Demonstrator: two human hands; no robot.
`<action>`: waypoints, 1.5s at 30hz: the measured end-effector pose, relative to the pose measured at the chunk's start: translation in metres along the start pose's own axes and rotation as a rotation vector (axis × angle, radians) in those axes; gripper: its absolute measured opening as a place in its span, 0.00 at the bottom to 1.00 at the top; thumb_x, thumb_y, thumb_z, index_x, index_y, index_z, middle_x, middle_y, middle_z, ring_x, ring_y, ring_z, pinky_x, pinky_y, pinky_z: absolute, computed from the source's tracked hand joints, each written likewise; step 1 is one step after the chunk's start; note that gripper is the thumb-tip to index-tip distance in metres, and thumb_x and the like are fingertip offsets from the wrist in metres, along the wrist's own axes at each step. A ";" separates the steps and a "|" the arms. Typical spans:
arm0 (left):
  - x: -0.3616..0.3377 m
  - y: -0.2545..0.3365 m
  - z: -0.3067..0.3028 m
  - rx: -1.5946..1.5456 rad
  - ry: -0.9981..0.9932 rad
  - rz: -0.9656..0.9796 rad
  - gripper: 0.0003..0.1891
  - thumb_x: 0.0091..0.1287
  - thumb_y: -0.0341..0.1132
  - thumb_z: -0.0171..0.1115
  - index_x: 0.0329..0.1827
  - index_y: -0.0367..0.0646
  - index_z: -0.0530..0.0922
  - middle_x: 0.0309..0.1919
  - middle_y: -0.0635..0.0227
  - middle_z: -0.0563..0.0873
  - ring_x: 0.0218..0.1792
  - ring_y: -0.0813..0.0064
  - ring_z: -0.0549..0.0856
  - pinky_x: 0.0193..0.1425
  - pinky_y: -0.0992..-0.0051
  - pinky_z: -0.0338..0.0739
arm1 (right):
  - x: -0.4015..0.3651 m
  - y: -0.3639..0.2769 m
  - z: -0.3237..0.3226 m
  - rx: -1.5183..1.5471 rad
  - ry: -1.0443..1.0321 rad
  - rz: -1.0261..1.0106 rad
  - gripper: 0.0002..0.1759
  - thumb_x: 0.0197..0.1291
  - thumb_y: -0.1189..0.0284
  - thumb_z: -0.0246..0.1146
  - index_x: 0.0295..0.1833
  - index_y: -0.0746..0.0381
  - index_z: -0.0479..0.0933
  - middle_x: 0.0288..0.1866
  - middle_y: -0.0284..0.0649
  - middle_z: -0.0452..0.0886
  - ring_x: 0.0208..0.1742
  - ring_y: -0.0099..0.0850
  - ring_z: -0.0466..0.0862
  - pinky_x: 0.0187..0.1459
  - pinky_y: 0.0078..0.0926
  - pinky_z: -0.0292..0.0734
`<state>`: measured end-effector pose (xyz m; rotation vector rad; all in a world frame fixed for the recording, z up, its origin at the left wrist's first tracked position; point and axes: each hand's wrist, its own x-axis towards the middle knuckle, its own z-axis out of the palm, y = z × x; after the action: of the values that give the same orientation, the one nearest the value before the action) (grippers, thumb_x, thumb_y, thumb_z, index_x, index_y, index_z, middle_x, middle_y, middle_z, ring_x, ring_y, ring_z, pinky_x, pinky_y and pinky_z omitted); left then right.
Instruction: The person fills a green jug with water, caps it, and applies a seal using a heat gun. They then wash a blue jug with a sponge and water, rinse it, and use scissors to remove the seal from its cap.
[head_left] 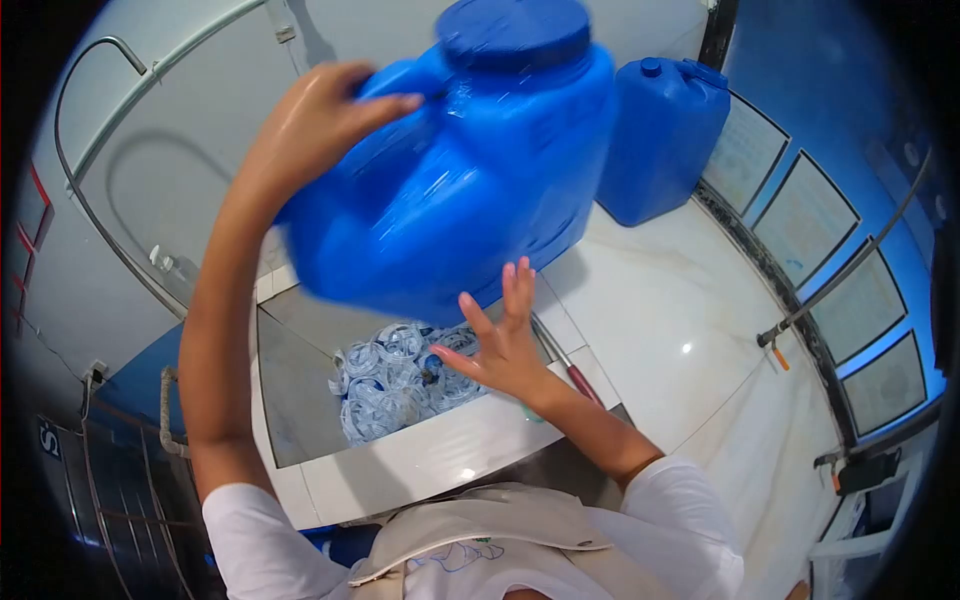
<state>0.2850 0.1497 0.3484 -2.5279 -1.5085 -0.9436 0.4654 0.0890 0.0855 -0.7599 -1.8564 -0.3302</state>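
A large blue plastic jug (480, 170) with a wide screw lid hangs tilted over the tiled basin (290, 350), wet streaks on its side. My left hand (325, 115) is wrapped round the jug's handle at the upper left. Below the jug's lower edge, my right hand (500, 345) has its fingers spread, palm turned toward the jug, fingertips overlapping its bottom in this view. Inside the basin lies a heap of clear and white plastic rings or strips (400, 385), with some blue bits among them.
A second blue jug (665, 140) stands on the white tiled counter (680, 300) at the back right. A red-handled tool (582, 383) leans at the basin's right rim. A spray bottle (165, 262) and a bent pipe (75, 75) are at left. Framed sheets (808, 215) line the right wall.
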 end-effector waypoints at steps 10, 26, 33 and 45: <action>0.163 0.052 0.163 -0.083 -0.009 0.199 0.29 0.56 0.57 0.65 0.38 0.32 0.83 0.22 0.57 0.84 0.23 0.65 0.84 0.29 0.69 0.78 | -0.024 0.138 0.004 -0.353 0.078 0.356 0.71 0.39 0.48 0.75 0.77 0.50 0.28 0.75 0.63 0.24 0.74 0.67 0.28 0.65 0.73 0.39; -0.006 -0.016 0.244 -0.262 0.233 0.286 0.16 0.62 0.35 0.59 0.51 0.39 0.76 0.46 0.52 0.82 0.48 0.52 0.79 0.54 0.61 0.72 | 0.028 0.248 0.119 -0.445 0.163 0.636 0.68 0.41 0.33 0.65 0.77 0.49 0.31 0.75 0.63 0.25 0.72 0.73 0.32 0.59 0.80 0.46; -0.221 -0.099 0.235 -0.171 0.093 -0.354 0.14 0.65 0.34 0.56 0.51 0.38 0.77 0.46 0.54 0.81 0.50 0.54 0.78 0.56 0.62 0.71 | 0.027 0.202 0.130 -0.251 0.094 1.026 0.67 0.48 0.41 0.67 0.76 0.62 0.30 0.75 0.68 0.32 0.74 0.68 0.39 0.65 0.70 0.48; -0.526 -0.112 0.071 0.025 0.813 -0.938 0.07 0.60 0.27 0.55 0.40 0.37 0.77 0.35 0.54 0.80 0.36 0.53 0.81 0.40 0.62 0.76 | -0.099 -0.189 0.216 0.744 -1.192 0.215 0.26 0.66 0.56 0.53 0.54 0.69 0.76 0.60 0.61 0.72 0.63 0.52 0.72 0.61 0.39 0.66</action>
<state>0.0499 -0.1794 -0.0133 -0.9976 -2.2409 -1.6878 0.2111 0.0292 -0.0690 -0.6314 -2.6431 1.1438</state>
